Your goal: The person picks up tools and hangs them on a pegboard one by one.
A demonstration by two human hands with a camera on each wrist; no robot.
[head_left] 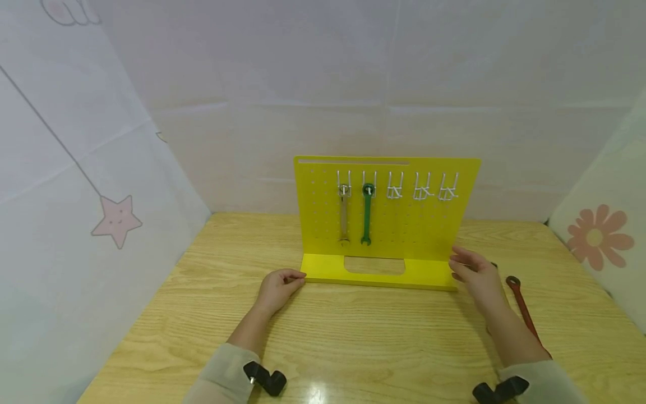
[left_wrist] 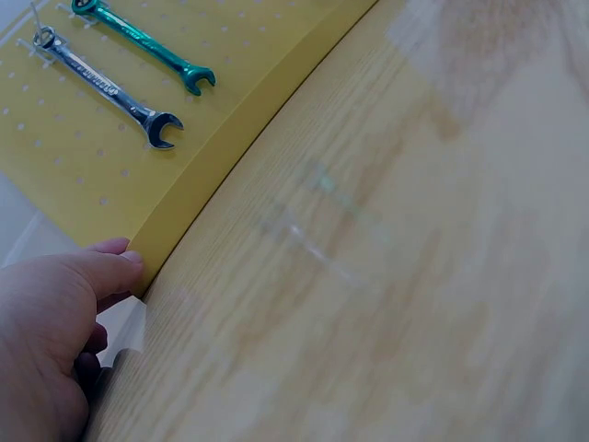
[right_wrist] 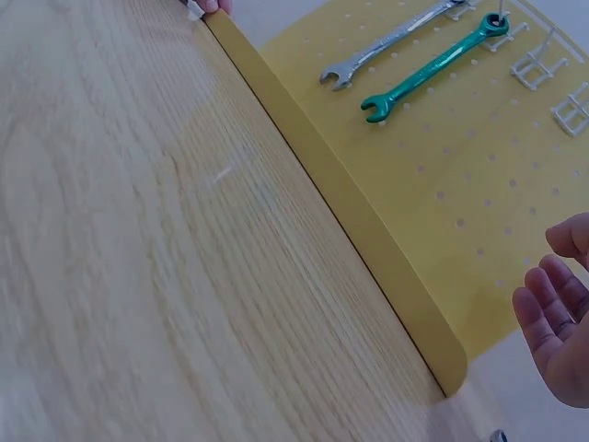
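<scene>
Head view: a yellow, perforated pegboard with a slotted base stands upright at twelve o'clock on the wooden table. Five pale wire hooks line its upper part; two bear one silver wrench and one glossy green wrench, forked ends at six o'clock. One red wrench lies at four o'clock from the board. The left hand, at eight o'clock, pinches the base's end; the right hand, at four o'clock, is loosely spread, fingers bent. Left wrist view resolves lettering on the silver wrench, illegible from the head; right wrist view shows the right fingers apart from the board.
</scene>
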